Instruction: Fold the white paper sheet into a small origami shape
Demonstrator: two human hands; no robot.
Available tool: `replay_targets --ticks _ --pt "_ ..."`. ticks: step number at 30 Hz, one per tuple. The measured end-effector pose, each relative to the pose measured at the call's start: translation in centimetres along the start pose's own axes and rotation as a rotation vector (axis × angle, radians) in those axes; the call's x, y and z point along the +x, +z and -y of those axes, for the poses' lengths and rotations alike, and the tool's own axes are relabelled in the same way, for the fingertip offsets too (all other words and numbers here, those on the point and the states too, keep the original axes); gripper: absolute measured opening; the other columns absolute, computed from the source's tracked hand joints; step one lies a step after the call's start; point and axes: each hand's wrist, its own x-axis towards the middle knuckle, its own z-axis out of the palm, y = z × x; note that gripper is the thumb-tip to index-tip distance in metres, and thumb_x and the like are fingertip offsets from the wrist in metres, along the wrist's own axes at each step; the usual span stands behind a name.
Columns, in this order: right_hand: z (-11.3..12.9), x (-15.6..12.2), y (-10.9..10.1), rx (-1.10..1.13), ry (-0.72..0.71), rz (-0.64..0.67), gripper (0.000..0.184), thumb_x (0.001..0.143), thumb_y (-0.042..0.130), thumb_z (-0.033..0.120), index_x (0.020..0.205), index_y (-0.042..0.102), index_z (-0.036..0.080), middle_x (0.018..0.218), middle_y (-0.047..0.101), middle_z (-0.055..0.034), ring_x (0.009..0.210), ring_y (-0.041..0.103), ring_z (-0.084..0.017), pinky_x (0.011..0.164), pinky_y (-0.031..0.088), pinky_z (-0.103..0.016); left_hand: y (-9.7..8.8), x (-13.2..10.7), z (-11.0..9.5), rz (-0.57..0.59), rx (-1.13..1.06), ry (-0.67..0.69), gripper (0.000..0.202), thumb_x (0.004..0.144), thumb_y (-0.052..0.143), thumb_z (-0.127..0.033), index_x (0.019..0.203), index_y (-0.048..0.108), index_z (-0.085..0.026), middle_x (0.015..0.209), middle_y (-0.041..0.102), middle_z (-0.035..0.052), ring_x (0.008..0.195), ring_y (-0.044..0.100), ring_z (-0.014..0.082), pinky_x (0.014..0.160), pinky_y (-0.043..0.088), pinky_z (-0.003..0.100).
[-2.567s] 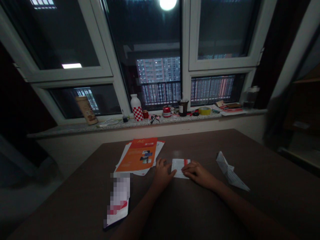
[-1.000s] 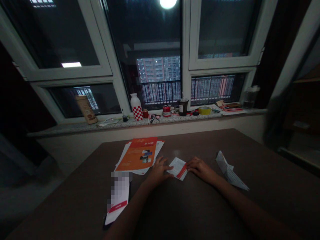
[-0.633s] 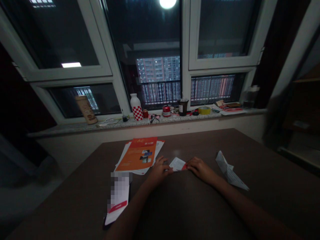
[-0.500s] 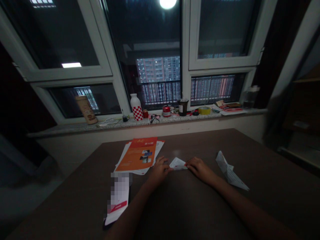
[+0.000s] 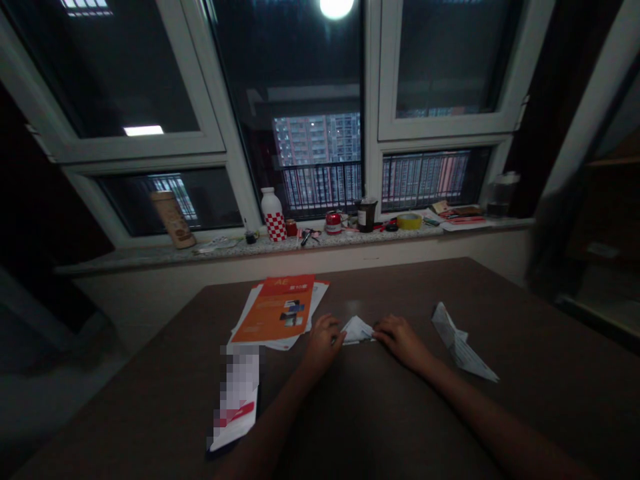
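Observation:
A small folded sheet of paper [image 5: 357, 329], white with faint print and roughly triangular, lies on the dark table between my hands. My left hand [image 5: 324, 339] pinches its left corner between thumb and fingers. At the right corner, the closed fingers of my right hand [image 5: 397, 335] grip the paper. To the right of that hand rests a folded paper boat [image 5: 461, 345], pale with printed lines, apart from both hands.
Beyond my left hand, an orange booklet [image 5: 275, 310] lies on white sheets. A phone-like flat object with a white and red face [image 5: 240, 407] is near my left forearm. The windowsill [image 5: 225, 248] holds a checkered bottle [image 5: 274, 215], a dark cup [image 5: 367, 216] and yellow tape [image 5: 409, 221].
The folded paper has shifted slightly and shows a different face, now a wider triangle with its point away from me. My hands stay at its two corners.

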Motion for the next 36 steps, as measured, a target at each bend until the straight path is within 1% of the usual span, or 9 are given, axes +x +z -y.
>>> replay_targets --ticks 4,6,8,12,15,18,23,31,36 --pt "-0.1 0.3 0.7 0.005 0.076 -0.007 0.018 0.093 0.054 0.031 0.090 0.070 0.023 0.091 0.070 -0.0039 0.095 0.059 -0.022 0.087 0.040 -0.034 0.1 -0.2 -0.1 -0.043 0.102 -0.022 0.024 0.088 0.059 -0.029 0.068 0.067 -0.018 0.111 0.066 0.0091 0.123 0.048 0.0285 0.105 0.036 0.048" --pt "-0.1 0.4 1.0 0.010 0.143 -0.027 0.016 0.091 0.057 0.029 0.100 0.068 0.023 0.091 0.070 -0.0046 0.091 0.060 -0.022 0.084 0.041 -0.034 0.3 -0.2 -0.2 -0.052 0.150 -0.028 0.023 0.088 0.060 -0.029 0.069 0.065 -0.017 0.112 0.064 0.0095 0.123 0.047 0.0288 0.106 0.034 0.047" --pt "0.0 0.3 1.2 -0.003 0.161 -0.035 0.021 0.090 0.056 0.029 0.109 0.064 0.024 0.093 0.069 -0.0042 0.090 0.060 -0.021 0.085 0.041 -0.035 0.4 -0.2 -0.3 -0.044 0.175 -0.040 0.021 0.089 0.059 -0.029 0.072 0.064 -0.017 0.112 0.062 0.0099 0.122 0.047 0.0285 0.106 0.035 0.046" --pt "0.5 0.2 1.1 -0.085 0.086 0.005 0.022 0.095 0.049 0.029 0.110 0.065 0.029 0.105 0.067 -0.0039 0.104 0.056 -0.023 0.090 0.037 -0.039 0.6 0.0 -0.5 -0.008 0.180 -0.056 0.014 0.091 0.054 -0.027 0.096 0.065 -0.018 0.111 0.060 0.0090 0.117 0.049 0.0266 0.102 0.039 0.044" --pt "1.0 0.0 0.9 -0.142 0.079 0.028 0.025 0.096 0.046 0.027 0.108 0.068 0.030 0.103 0.066 -0.0053 0.105 0.055 -0.024 0.090 0.036 -0.040 0.6 0.1 -0.4 0.024 0.148 -0.019 0.023 0.093 0.052 -0.025 0.113 0.064 -0.023 0.122 0.056 0.0081 0.122 0.045 0.0264 0.105 0.036 0.045" --pt "1.4 -0.1 0.7 -0.172 0.072 0.022 0.025 0.096 0.046 0.028 0.109 0.067 0.030 0.103 0.065 -0.0056 0.105 0.054 -0.024 0.092 0.035 -0.041 0.8 0.0 -0.1 0.048 0.131 -0.005 0.023 0.095 0.050 -0.028 0.107 0.069 -0.026 0.130 0.053 0.0056 0.128 0.038 0.0276 0.109 0.032 0.049" --pt "1.7 -0.4 0.6 -0.212 0.045 0.023 0.024 0.090 0.058 0.038 0.111 0.066 0.029 0.104 0.063 -0.0059 0.105 0.052 -0.026 0.094 0.034 -0.043 0.9 -0.1 0.2 0.072 0.109 0.014 0.025 0.094 0.053 -0.036 0.105 0.072 -0.025 0.137 0.052 0.0050 0.133 0.033 0.0294 0.110 0.031 0.051" --pt "1.3 -0.5 0.8 -0.252 0.056 -0.064 0.021 0.090 0.059 0.028 0.109 0.067 0.030 0.110 0.059 -0.0068 0.106 0.051 -0.025 0.091 0.037 -0.040 0.2 0.0 -0.5 0.081 0.053 0.071 0.026 0.092 0.056 -0.037 0.087 0.076 -0.022 0.129 0.059 0.0062 0.133 0.035 0.0290 0.111 0.031 0.050" --pt "1.1 -0.5 0.9 -0.253 0.023 -0.058 0.023 0.092 0.055 0.025 0.112 0.067 0.029 0.111 0.060 -0.0075 0.108 0.052 -0.025 0.093 0.038 -0.041 0.2 -0.3 -0.9 0.137 0.021 0.069 0.012 0.088 0.062 -0.032 0.092 0.070 -0.024 0.124 0.062 0.0041 0.133 0.037 0.0283 0.113 0.027 0.052"
